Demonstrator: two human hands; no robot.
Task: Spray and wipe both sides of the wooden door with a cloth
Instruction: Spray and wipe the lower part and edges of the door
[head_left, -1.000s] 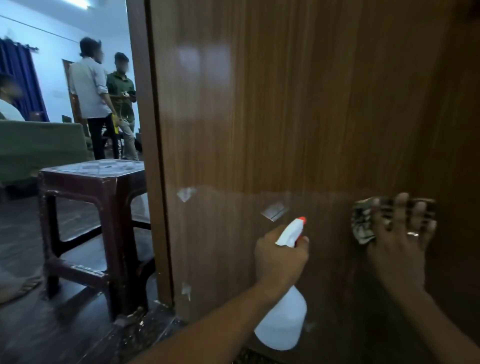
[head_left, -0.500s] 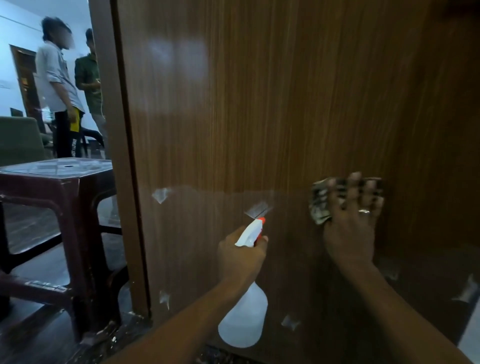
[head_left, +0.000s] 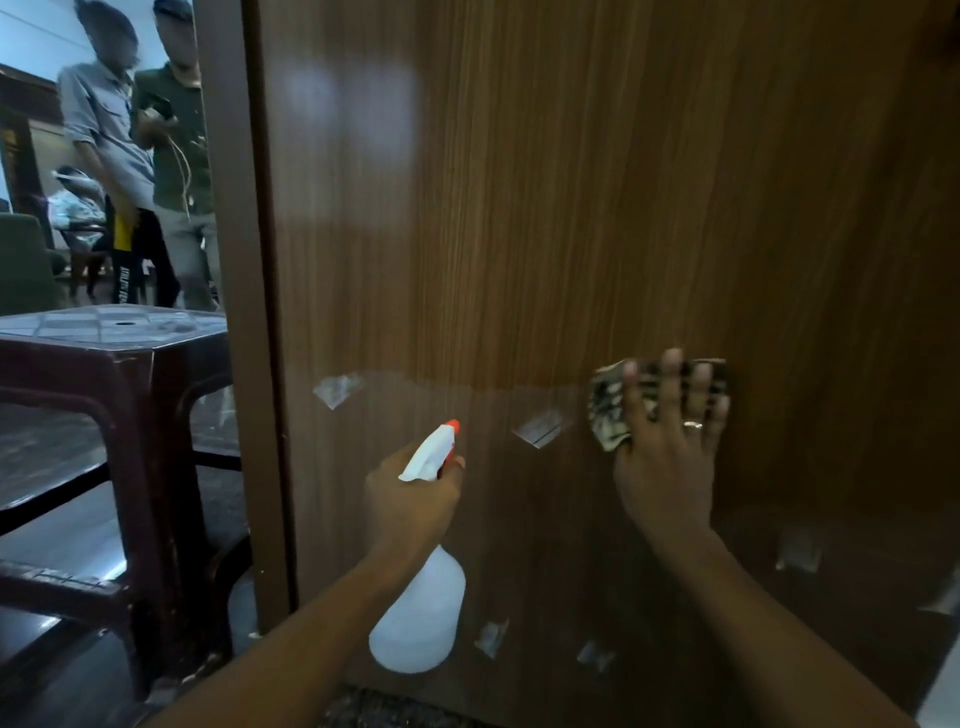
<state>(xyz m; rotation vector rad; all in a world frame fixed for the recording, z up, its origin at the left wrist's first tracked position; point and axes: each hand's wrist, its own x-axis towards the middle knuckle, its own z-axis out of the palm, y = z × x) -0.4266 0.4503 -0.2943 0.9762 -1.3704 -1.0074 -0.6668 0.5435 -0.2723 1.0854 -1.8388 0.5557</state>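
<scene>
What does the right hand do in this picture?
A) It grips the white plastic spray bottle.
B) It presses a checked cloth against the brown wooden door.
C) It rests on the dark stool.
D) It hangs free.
B: the right hand, fingers spread, presses the checked cloth against the brown wooden door; the left hand grips the white plastic spray bottle.

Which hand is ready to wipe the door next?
Probably the right hand: its spread fingers press the cloth flat on the door. The left hand is busy gripping the spray bottle.
</scene>
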